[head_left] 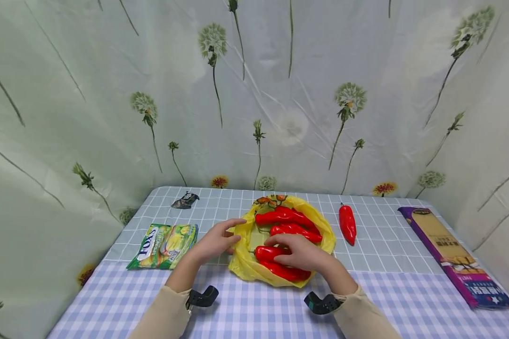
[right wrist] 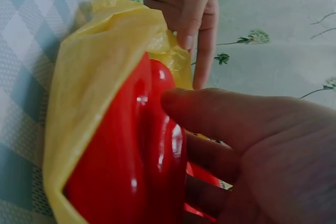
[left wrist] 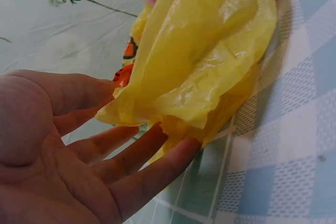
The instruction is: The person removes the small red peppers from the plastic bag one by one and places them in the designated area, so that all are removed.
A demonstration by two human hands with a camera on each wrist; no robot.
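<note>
A yellow plastic bag point(head_left: 249, 268) stands with its mouth open, holding several glossy red peppers point(head_left: 286, 215). My left hand point(head_left: 214, 241) is at the bag's left rim. In the left wrist view its fingers are spread and loosely bent, with fingertips point(left wrist: 190, 148) at the thin plastic. Over the bag's near right side, my right hand point(head_left: 301, 252) grips a red pepper point(head_left: 265, 253). In the right wrist view the thumb lies against that pepper point(right wrist: 167, 145), the other fingers partly hidden behind it. Another pepper point(right wrist: 118, 156) lies right beside it in the bag.
One red pepper point(head_left: 347, 225) lies right of the bag. A green FOX'S candy packet point(head_left: 165, 246) is at left, with a small black wrapper point(head_left: 185, 201) behind it. A long purple-and-tan package point(head_left: 455, 256) lies at the right edge of the checked tablecloth point(head_left: 254, 313).
</note>
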